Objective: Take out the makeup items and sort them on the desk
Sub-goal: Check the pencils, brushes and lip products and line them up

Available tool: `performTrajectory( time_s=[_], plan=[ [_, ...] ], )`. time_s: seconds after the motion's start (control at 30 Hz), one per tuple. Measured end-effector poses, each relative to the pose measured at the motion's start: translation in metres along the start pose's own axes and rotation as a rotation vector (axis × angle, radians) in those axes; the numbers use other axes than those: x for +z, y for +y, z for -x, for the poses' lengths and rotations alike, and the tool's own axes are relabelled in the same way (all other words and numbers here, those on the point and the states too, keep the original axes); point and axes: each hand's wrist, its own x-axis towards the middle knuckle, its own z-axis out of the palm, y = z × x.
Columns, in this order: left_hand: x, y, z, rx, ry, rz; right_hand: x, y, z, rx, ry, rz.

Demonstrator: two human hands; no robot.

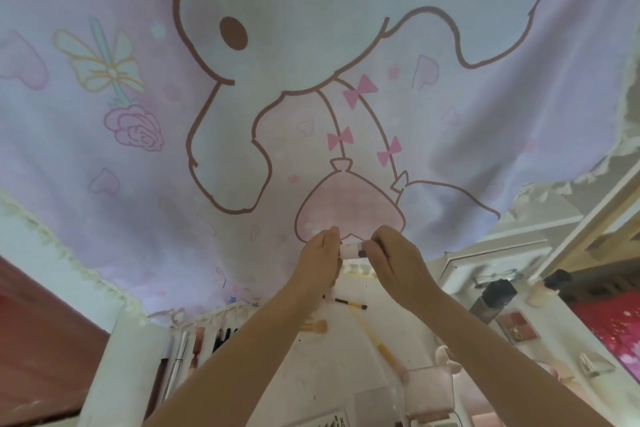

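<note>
Two hands, left hand [320, 253] and right hand [394, 255], pinch one small tube [351, 250] above white desk [332, 357]; pink cartoon curtain [138, 149] behind, brushes [346, 303] scattered below.

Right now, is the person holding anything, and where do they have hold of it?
Yes: a small pale tube, held level, the left hand on its pale end and the right hand pinching its dark end.

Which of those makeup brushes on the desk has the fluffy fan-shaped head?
The short brush lying just right of the left forearm, with splayed golden bristles. The brush above it and the long diagonal brush have small, narrow tips.
</note>
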Motion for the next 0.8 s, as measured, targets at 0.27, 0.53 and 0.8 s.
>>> performTrajectory(
  time_s=[0.27, 0.53, 0.8],
  plan=[
    [-0.031, 0.006, -0.002, 0.206, -0.117, -0.067, -0.023, -0.011, -0.024, 0.492, -0.287, -0.387],
    [-0.037, 0.006, 0.0, 0.191, -0.054, 0.091, -0.03, -0.027, -0.023, 0.362, -0.198, -0.373],
    [-0.042, 0.008, 0.003, 0.177, -0.068, 0.124, -0.033, -0.033, -0.029, 0.45, -0.346, -0.385]
  ],
)
